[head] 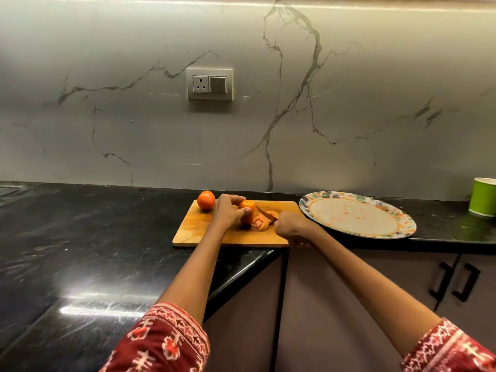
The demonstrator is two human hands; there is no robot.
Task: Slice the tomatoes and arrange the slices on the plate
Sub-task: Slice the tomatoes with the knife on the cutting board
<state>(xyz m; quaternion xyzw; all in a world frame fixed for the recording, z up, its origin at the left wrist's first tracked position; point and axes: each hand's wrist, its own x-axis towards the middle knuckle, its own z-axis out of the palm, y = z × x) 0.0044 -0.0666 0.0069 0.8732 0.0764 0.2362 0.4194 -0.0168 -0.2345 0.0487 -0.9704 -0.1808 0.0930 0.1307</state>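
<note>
Slicing is under way. On the wooden cutting board (204,232), the left hand (228,212) grips the part-cut orange-red tomato (247,206); the right hand (291,228) grips the knife (265,214). Cut slices (261,224) lie beside it. A whole round tomato (206,200) waits at ten o'clock. The oval patterned plate (402,226) on the black counter (80,237), at three o'clock, holds only smears, no slices. No legible writing.

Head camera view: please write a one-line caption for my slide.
Left hand holds a tomato on the cutting board; right hand slices with a knife.
</note>
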